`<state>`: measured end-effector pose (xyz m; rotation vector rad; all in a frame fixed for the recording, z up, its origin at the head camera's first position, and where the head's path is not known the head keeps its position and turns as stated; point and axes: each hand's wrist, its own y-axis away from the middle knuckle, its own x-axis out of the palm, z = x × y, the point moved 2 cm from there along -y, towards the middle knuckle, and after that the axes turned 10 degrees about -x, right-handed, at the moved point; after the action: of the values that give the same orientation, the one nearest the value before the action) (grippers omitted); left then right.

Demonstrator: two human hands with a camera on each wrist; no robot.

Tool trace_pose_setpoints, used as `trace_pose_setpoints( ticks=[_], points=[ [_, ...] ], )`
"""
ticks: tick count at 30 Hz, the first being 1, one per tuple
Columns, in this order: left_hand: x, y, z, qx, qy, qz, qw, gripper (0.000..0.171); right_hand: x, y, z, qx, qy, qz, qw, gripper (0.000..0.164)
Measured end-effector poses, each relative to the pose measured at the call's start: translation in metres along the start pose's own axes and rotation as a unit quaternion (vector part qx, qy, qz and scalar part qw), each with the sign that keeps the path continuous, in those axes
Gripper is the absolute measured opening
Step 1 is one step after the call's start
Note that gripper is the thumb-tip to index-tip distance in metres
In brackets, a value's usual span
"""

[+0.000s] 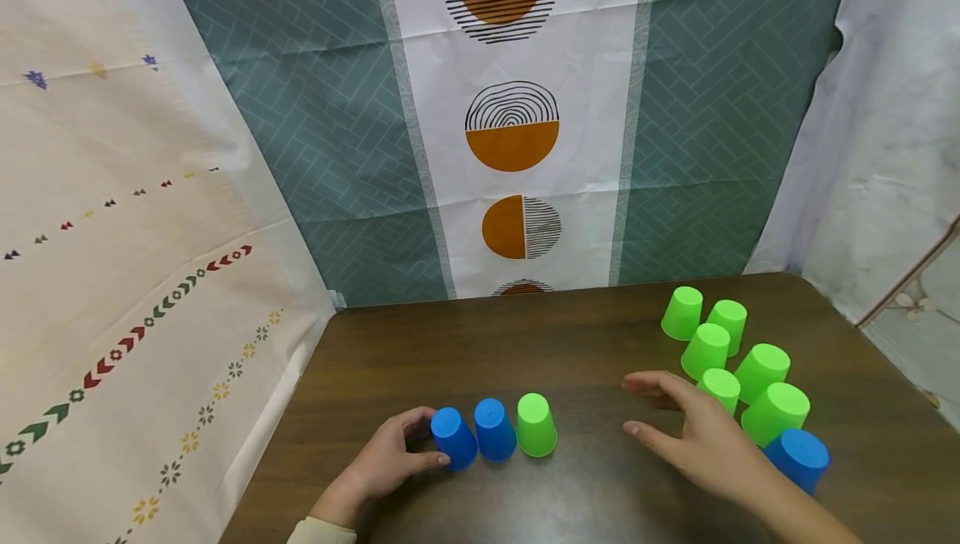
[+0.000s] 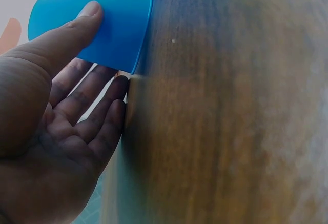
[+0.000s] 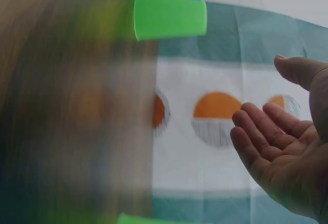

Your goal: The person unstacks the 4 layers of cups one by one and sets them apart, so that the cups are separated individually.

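Observation:
Three upside-down cups stand in a short row on the table: a blue cup (image 1: 454,440) at the left, a second blue cup (image 1: 495,431) beside it and a green cup (image 1: 536,427) at the right. My left hand (image 1: 390,454) holds the leftmost blue cup from its left side, thumb on the near wall and fingers toward the back. In the left wrist view the thumb (image 2: 87,21) lies over that cup's side. Hovering to the right of the row, my right hand (image 1: 697,436) has its thumb and fingers spread apart, nothing between them.
At the table's right stand several upside-down green cups (image 1: 776,411) in a loose group, with another blue cup (image 1: 802,456) at its near end, close by my right forearm. A patterned cloth (image 1: 360,194) hangs behind the dark wooden table (image 1: 480,344); pale cloth (image 1: 150,277) hangs at the left.

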<state>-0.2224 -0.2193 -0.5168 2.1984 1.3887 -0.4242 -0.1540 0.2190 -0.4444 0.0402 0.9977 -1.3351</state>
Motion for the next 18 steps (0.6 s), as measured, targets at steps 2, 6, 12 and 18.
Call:
trace_pose_setpoints(
  ticks=[2, 6, 12, 18],
  points=[
    [0.0, 0.0, 0.001, 0.0, -0.001, 0.001, 1.0, 0.051, 0.011, -0.004, 0.0, 0.006, -0.016, 0.015, 1.0, 0.048],
    [-0.001, -0.001, 0.001, 0.0, 0.001, 0.001, 1.0, 0.052, 0.031, -0.011, -0.003, 0.032, -0.059, 0.053, 0.996, 0.054],
    [-0.001, -0.001, 0.002, 0.004, -0.003, -0.002, 1.0, 0.051, 0.06, -0.023, -0.008, 0.035, -0.082, 0.103, 0.991, 0.065],
    [0.0, -0.001, 0.003, 0.008, -0.004, -0.001, 1.0, 0.05, 0.087, -0.038, -0.007, 0.039, -0.094, 0.13, 0.986, 0.074]
  ],
)
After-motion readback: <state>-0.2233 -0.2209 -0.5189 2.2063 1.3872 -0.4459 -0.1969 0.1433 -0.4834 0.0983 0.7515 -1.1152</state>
